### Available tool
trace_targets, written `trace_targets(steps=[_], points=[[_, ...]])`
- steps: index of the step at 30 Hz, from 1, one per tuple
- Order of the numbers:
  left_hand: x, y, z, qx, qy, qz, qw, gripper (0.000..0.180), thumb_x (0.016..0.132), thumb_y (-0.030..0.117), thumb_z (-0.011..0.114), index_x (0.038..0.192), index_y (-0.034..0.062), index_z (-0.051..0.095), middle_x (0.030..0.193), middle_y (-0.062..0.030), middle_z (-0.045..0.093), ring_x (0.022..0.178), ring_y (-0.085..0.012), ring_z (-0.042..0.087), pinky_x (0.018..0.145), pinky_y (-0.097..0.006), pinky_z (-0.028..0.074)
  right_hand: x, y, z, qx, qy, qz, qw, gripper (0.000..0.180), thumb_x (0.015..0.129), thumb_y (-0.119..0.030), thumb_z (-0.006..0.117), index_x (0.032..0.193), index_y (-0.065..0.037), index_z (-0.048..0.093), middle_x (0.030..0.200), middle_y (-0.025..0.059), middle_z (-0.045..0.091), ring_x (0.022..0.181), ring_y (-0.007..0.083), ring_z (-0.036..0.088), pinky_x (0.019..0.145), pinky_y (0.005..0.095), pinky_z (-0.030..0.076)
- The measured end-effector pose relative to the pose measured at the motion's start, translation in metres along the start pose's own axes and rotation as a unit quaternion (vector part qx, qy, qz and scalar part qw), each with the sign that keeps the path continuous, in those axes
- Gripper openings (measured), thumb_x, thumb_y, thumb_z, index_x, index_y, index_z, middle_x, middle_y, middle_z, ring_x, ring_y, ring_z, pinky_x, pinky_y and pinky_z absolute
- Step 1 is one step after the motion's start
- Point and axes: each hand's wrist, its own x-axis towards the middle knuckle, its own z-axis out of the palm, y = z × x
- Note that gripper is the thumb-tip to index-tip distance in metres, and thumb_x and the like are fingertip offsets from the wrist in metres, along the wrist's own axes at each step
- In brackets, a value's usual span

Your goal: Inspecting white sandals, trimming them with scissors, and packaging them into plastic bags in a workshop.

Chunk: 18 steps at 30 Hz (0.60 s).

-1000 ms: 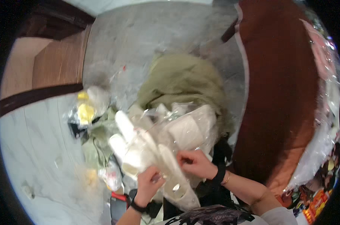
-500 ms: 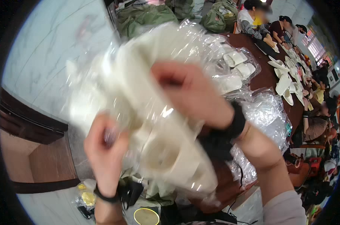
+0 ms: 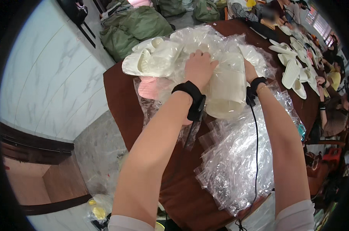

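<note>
A cream slipper in a clear plastic bag (image 3: 227, 86) lies sole end toward me on the brown table. My left hand (image 3: 199, 69) rests on the bagged pile along its left side, fingers spread and stretched forward. At its right edge is my right hand (image 3: 250, 71), with most of its fingers hidden behind the slipper and the plastic. More bagged white slippers (image 3: 165, 57) lie left of my left hand, and a pink slipper (image 3: 147, 87) shows beneath them. Other bagged white slippers (image 3: 255, 59) sit beyond my right hand.
A heap of clear plastic bags (image 3: 236, 165) covers the table's near right, crossed by a black cord (image 3: 256, 154) from my right wrist. Loose white slippers (image 3: 292, 73) spread along the right, where other people work. Green sacks (image 3: 143, 27) stand on the floor beyond the brown table (image 3: 116, 92).
Both hands have moved forward and down from close in front of me. The bagged cream slippers they held up now lie on the table among the others, and my left fingers have spread.
</note>
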Motion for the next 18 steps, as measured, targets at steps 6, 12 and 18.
trace_targets(steps=[6,12,18], points=[[-0.005,-0.006,-0.011,-0.008,0.099,0.123,0.987,0.035,0.088,0.025,0.063,0.117,0.0062,0.064,0.114,-0.0207,0.061,0.105,-0.0371,0.057,0.091,-0.045,0.046,-0.003,-0.003,-0.041,0.235,-0.098,0.173,0.951,0.034,0.084,-0.008,0.059,0.119,-0.007,0.06,0.098,0.0116,0.068,0.093,0.0198,0.065,0.077,0.0312,0.053],[-0.087,-0.01,-0.104,-0.141,0.185,0.081,0.969,0.028,0.088,0.02,0.066,0.113,0.0069,0.066,0.107,-0.0132,0.065,0.094,-0.0261,0.062,0.085,-0.033,0.049,0.01,-0.049,-0.096,-0.122,0.035,0.116,0.985,0.029,0.088,-0.009,0.051,0.115,-0.011,0.062,0.083,0.0037,0.063,0.069,0.0105,0.056,0.06,0.0272,0.046],[-0.312,-0.117,-0.226,-0.17,0.233,-0.226,0.93,0.019,0.097,0.013,0.058,0.11,0.0025,0.067,0.103,-0.0028,0.069,0.093,-0.0076,0.06,0.083,-0.023,0.046,0.002,-0.26,-0.019,0.034,-0.186,-0.114,0.975,0.026,0.099,-0.02,0.048,0.12,-0.014,0.063,0.07,-0.0101,0.047,0.057,-0.0013,0.034,0.049,0.0174,0.025]])
